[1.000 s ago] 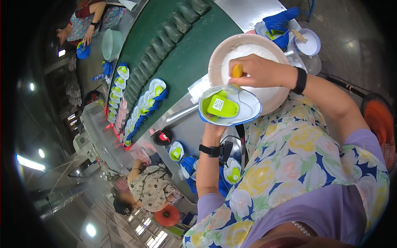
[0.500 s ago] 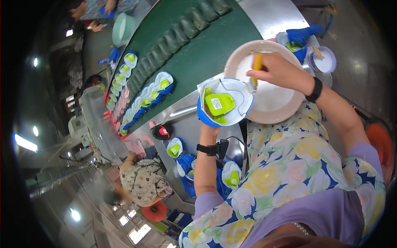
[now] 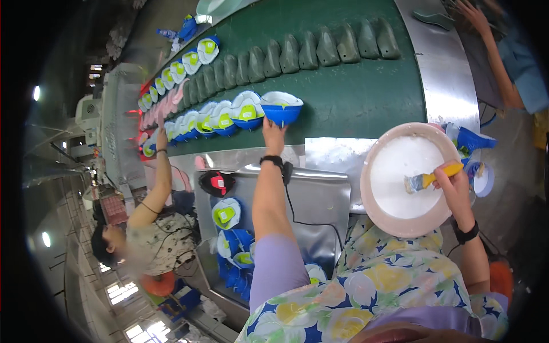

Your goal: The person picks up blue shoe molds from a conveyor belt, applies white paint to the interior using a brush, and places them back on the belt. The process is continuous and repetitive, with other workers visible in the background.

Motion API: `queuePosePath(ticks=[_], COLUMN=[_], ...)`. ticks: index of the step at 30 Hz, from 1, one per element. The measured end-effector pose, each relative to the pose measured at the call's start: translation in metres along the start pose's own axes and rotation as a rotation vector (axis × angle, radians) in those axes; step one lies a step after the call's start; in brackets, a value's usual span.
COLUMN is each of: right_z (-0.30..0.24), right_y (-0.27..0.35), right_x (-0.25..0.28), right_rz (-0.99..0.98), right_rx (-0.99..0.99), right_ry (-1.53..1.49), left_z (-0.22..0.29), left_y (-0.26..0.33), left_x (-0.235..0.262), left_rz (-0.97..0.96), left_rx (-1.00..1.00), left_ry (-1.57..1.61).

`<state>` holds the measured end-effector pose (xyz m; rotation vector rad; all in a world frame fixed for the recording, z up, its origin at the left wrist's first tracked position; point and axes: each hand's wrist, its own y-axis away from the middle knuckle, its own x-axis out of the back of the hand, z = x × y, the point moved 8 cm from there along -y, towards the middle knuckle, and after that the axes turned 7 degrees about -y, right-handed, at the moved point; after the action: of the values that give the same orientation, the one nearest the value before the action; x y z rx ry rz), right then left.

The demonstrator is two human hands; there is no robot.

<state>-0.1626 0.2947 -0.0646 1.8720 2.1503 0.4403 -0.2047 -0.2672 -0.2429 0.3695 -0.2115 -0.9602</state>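
My left hand (image 3: 273,134) reaches out to the green belt (image 3: 354,97), its fingers on the near edge of a blue and white shoe piece (image 3: 281,107) with a yellow-green insole. That piece ends a row of like pieces (image 3: 220,120) on the belt. My right hand (image 3: 453,182) grips a yellow-handled brush (image 3: 420,182). Its bristles rest in the white paste of a round pink bowl (image 3: 366,188) in front of me.
Grey-green shoe lasts (image 3: 309,51) line the belt's far side. A metal table (image 3: 320,194) holds a red-black object (image 3: 216,183) and more blue shoe pieces (image 3: 226,214). A seated person (image 3: 151,234) reaches the belt at left. Another person's arm (image 3: 497,63) is at upper right.
My left hand carried the blue shoe piece from over the bowl out to the belt and set it at the row's end. My right hand lowered the brush into the paste.
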Motion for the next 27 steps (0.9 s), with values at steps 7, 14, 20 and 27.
queuePosePath(ticks=[7,14,20,27], right_z=[0.012,0.012,0.038,0.038], right_y=[-0.015,-0.013,-0.019,-0.001], right_x=[-0.029,-0.025,-0.053,-0.056], right_rz=[-0.150,-0.160,-0.407,-0.414], right_rx=[-0.053,-0.002,-0.064,-0.011], right_ry=[0.042,0.116,0.082,0.094], left_z=[-0.028,0.088,-0.114,0.009], left_y=[0.001,0.261,0.529,0.428], left_x=[0.114,0.217,0.371,0.215], left_rz=[0.436,0.592,0.995,0.760], left_rx=[0.004,-0.424,0.583,0.127], left_ry=[-0.412,-1.183,-1.014,-1.261])
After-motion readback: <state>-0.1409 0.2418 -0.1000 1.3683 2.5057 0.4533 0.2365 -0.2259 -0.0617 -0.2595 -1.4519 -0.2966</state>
